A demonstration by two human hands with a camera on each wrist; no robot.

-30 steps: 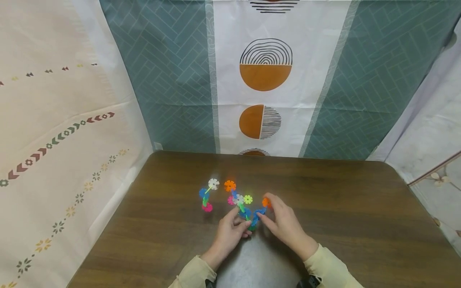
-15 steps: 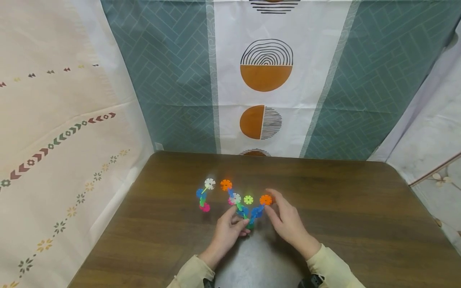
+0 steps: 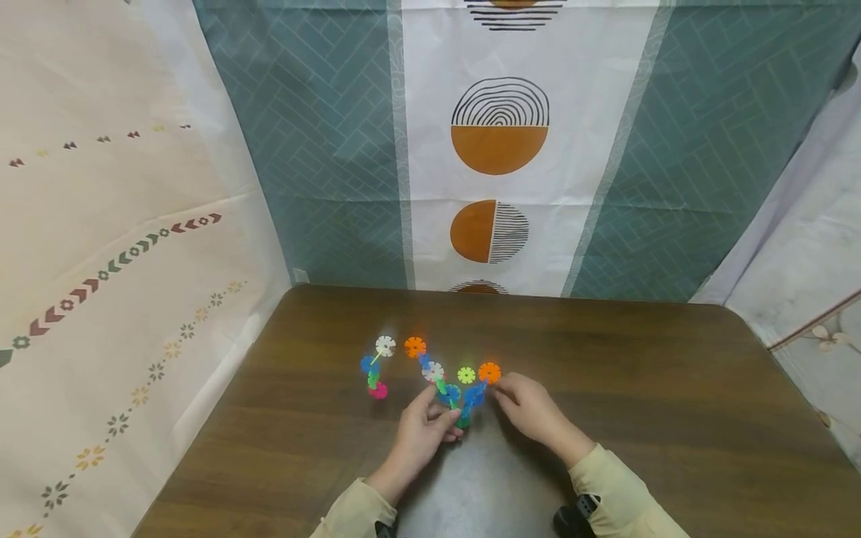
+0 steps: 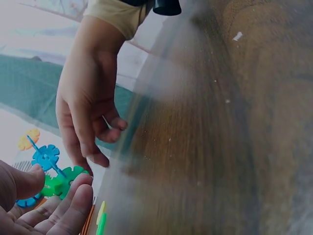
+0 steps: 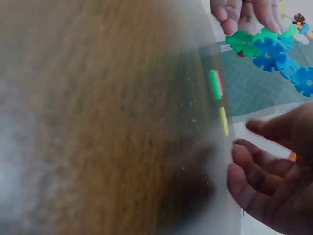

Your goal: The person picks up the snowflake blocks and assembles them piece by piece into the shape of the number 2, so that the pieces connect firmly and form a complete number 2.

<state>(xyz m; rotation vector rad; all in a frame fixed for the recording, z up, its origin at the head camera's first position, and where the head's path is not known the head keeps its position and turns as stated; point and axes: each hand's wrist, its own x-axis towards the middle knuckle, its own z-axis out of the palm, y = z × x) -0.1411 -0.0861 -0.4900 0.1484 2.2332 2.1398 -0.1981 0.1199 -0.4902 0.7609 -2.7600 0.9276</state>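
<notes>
A V-shaped chain of slotted plastic snowflake discs is held by my left hand [image 3: 418,436]. Thumb and fingers pinch it at the green discs [image 4: 73,176] near its low point. One arm of the chain climbs through blue discs [image 5: 270,54] to an orange disc [image 3: 489,373]; the other passes a white disc [image 3: 433,371] to a second orange disc [image 3: 415,347]. My right hand [image 3: 531,409] is beside the right-hand orange disc, fingers loosely bent and holding nothing in the right wrist view. A single yellow-green disc [image 3: 466,375] lies behind the chain.
On the left of the wooden table [image 3: 605,344] lies a shorter joined string of discs, with a white disc [image 3: 386,346] at one end and a pink disc [image 3: 379,391] at the other. Patterned cloth [image 3: 323,149] hangs behind the table's far edge.
The chain and my left hand have shifted slightly left. My right hand has come off the chain's right arm, and its fingers have drawn in beside the orange disc.
</notes>
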